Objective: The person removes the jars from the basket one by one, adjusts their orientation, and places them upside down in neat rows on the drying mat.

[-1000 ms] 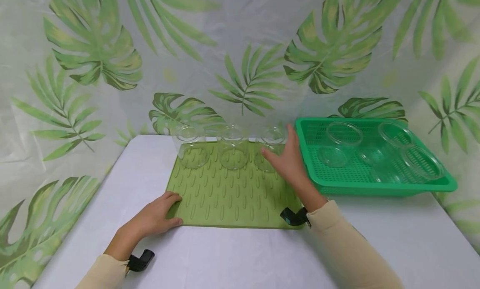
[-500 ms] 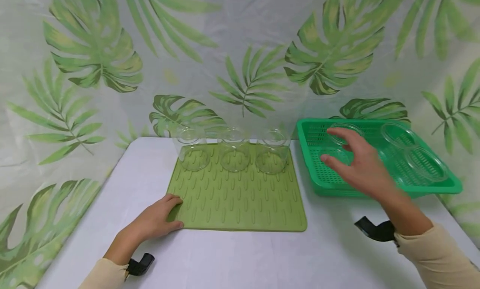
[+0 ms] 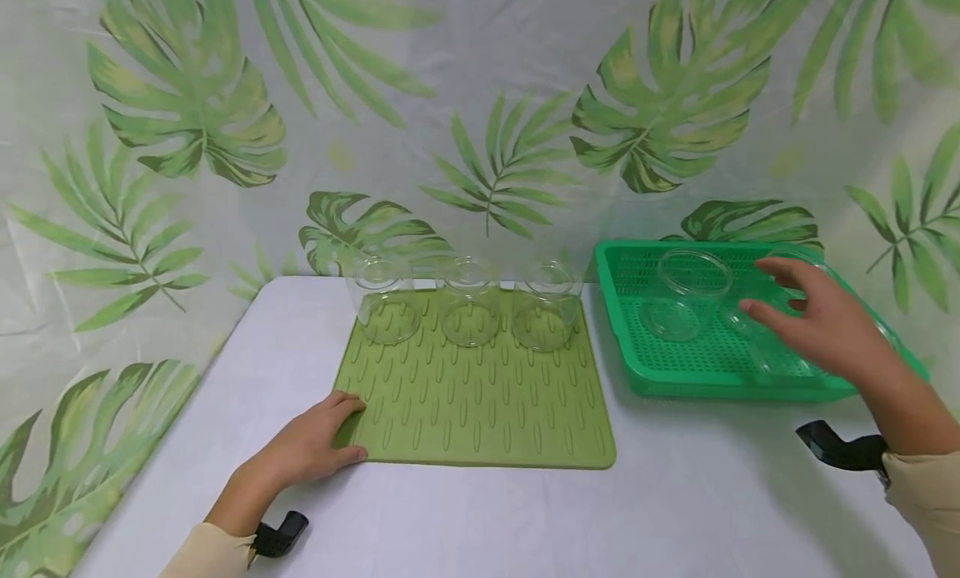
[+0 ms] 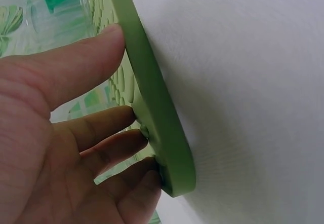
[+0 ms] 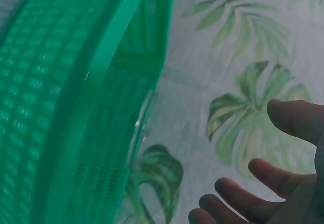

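Note:
My left hand (image 3: 311, 440) rests on the front left corner of a green ribbed drying mat (image 3: 487, 420). In the left wrist view its thumb and fingertips touch the mat's edge (image 4: 152, 77). Over the right part of a green plastic basket (image 3: 735, 386) hovers my right hand (image 3: 832, 320), thumb and fingers spread, holding nothing. Clear cups stand in the basket; the nearest to its left end is one clear cup (image 3: 686, 299), and others are partly hidden behind my right hand. In the right wrist view the fingers (image 5: 243, 196) are apart from the basket wall.
Along the mat's back edge stand three clear cups in a row: a left cup (image 3: 386, 303), a middle cup (image 3: 468, 303) and a right cup (image 3: 546, 307). White cloth (image 3: 487, 528) covers the table. A leaf-print curtain (image 3: 510, 28) hangs behind.
My right hand has moved right, from beside the right cup on the mat to over the basket's right part. My left hand stays at the mat's corner.

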Available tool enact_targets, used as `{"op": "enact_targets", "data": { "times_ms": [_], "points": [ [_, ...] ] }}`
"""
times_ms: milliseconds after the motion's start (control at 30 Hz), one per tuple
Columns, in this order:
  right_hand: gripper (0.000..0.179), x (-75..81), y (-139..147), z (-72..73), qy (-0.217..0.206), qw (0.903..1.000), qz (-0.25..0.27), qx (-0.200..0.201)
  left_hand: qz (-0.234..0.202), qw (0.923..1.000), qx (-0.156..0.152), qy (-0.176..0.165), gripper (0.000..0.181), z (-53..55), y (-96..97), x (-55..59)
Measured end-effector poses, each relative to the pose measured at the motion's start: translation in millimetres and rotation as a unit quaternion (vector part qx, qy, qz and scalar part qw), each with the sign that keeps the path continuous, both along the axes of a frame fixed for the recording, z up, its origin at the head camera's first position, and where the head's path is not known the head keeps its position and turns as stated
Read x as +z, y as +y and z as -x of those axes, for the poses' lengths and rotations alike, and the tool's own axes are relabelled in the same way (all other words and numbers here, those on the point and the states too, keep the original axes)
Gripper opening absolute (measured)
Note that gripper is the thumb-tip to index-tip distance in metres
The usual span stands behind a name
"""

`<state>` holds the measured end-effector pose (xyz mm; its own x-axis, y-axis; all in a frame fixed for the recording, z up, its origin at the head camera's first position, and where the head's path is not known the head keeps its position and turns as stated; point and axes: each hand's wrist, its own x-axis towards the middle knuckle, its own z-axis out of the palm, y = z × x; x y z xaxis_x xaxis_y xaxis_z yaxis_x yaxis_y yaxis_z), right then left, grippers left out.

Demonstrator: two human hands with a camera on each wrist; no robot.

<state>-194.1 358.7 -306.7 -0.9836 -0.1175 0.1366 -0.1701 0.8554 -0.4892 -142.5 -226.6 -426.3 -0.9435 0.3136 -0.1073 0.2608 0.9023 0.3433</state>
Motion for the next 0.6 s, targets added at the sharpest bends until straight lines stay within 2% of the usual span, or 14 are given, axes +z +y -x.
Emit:
{"op": "enact_targets", "data": {
  "times_ms": [300,467,600],
  "points": [
    [0.08,0.8,12.3,21.2,-0.029,0.9991,-0.026,0.013,-0.003,1.0,-0.006,0.002,0.064,0.4,0.5,-0.3],
    [0.085,5.5,17.2,40.9,-0.036,0.9968,-0.063,0.034,0.0,1.0,-0.005,0.001,0.064,0.5,0.2,-1.0],
    [0.091,8.7,15.5,58.1,-0.068,0.9935,-0.08,0.042,0.0,1.0,-0.003,0.0,0.064,0.2,-0.5,-0.6]
  ]
}}
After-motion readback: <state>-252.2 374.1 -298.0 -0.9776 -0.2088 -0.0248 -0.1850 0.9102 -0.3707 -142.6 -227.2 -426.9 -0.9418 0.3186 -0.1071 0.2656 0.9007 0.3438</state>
